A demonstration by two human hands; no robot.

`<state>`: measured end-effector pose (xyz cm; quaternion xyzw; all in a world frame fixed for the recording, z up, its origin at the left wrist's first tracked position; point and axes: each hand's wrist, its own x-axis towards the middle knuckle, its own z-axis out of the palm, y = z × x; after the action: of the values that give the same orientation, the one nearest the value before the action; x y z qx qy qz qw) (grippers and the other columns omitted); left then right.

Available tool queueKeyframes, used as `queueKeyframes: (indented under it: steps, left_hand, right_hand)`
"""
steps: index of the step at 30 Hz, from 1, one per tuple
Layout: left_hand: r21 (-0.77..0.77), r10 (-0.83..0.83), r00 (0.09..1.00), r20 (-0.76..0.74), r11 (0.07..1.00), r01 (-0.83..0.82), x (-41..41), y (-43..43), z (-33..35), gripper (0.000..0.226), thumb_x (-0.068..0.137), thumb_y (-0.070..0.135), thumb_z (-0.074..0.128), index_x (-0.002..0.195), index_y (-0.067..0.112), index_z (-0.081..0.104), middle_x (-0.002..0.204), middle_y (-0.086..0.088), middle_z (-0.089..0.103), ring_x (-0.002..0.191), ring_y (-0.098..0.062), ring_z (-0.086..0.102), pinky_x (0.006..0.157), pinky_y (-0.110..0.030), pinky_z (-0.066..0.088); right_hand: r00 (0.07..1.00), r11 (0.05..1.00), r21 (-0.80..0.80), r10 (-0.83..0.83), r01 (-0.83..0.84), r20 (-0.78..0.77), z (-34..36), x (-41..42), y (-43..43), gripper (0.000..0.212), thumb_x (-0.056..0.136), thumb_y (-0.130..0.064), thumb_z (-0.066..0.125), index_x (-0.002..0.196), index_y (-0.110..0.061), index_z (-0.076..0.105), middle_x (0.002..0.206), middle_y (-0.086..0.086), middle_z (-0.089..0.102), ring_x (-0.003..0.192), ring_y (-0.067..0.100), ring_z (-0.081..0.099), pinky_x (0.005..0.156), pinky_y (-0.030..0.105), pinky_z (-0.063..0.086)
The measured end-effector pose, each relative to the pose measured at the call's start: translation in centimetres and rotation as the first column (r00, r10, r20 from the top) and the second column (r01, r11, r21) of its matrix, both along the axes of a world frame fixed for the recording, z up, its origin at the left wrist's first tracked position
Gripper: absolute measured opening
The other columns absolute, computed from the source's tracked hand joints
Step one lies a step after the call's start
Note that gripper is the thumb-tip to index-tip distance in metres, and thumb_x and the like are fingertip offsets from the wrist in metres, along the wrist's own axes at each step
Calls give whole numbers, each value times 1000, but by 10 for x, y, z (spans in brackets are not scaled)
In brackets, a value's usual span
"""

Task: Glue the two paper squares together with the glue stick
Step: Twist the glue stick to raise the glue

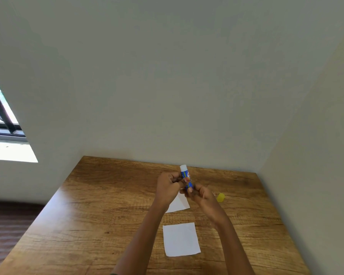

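Both hands hold a blue glue stick point(185, 174) upright above the far part of the wooden table point(107, 205); its white glue end points up and it has no cap on. My left hand point(168, 185) grips its upper body and my right hand point(201, 194) pinches its lower end. One white paper square point(181, 239) lies flat near me. A second white paper square point(179, 203) lies farther away, partly hidden under my hands. The yellow cap point(220, 197) rests on the table to the right of my right hand.
The table stands in a corner, with pale walls point(187, 96) along its far and right edges. A window point(0, 120) is at the far left. Dark flooring point(8, 225) shows to the left of the table.
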<state>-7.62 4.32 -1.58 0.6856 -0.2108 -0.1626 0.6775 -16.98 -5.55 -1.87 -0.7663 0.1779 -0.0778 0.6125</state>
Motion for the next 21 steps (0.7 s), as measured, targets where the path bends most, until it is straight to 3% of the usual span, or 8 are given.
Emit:
queueKeyframes:
  steps: [5, 8, 10, 13, 16, 19, 21]
  left_hand:
    - [-5, 29, 999, -43, 1000, -29, -1, -3, -1, 13, 80, 7, 69, 92, 10, 74, 82, -1, 74, 80, -12, 71, 77, -26, 57]
    - [-9, 27, 998, -58, 1000, -27, -1, -3, 1, 15, 81, 7, 68, 95, 8, 73, 83, -2, 74, 80, -11, 71, 79, -27, 56]
    - [-10, 15, 998, -63, 1000, -16, 0, -3, 2, 16, 81, 7, 69, 96, 8, 73, 84, -5, 74, 82, -13, 71, 80, -27, 56]
    - [6, 18, 999, -44, 1000, -17, 0, -3, 2, 16, 81, 8, 69, 95, 8, 73, 86, -7, 74, 83, -16, 71, 81, -29, 56]
    - [17, 16, 999, -32, 1000, -16, 0, -3, 1, 16, 80, 6, 69, 95, 7, 73, 87, -8, 74, 84, -17, 71, 81, -30, 57]
    - [17, 26, 999, -29, 1000, -25, 0, -2, 0, 15, 80, 5, 69, 95, 8, 74, 84, -6, 74, 83, -16, 70, 80, -32, 57]
    - [10, 41, 998, -43, 999, -40, -1, -2, 0, 14, 80, 6, 69, 93, 10, 74, 81, -3, 73, 81, -15, 70, 79, -30, 56]
  right_hand:
    - [958, 959, -38, -279, 282, 75, -7, 4, 5, 27, 73, -25, 79, 93, -22, 60, 86, 1, 72, 83, 15, 68, 72, 29, 54]
    - [927, 937, -9, -345, 350, 147, -4, 3, 5, 26, 69, -18, 82, 87, -17, 64, 77, -1, 71, 74, 11, 68, 67, 25, 54]
    - [923, 936, 13, -348, 350, 167, -7, 2, 4, 21, 71, -16, 80, 86, -13, 66, 76, 1, 72, 75, 14, 69, 66, 25, 53]
    - [958, 965, 18, -260, 260, 122, -8, 1, 0, 12, 81, -18, 71, 92, -12, 69, 80, 7, 75, 83, 19, 71, 79, 38, 56]
    - [980, 981, -31, -191, 193, 60, -10, 1, -1, 19, 92, -25, 56, 98, -12, 68, 84, 5, 75, 88, 18, 70, 90, 45, 53]
    - [985, 985, -42, -166, 168, 49, -10, 4, 2, 15, 93, -29, 53, 95, -21, 65, 92, 0, 74, 95, 14, 68, 91, 39, 52]
    - [982, 983, -39, -175, 178, 66, -7, 5, 3, 5, 88, -28, 63, 92, -28, 62, 95, -3, 72, 95, 13, 67, 84, 31, 54]
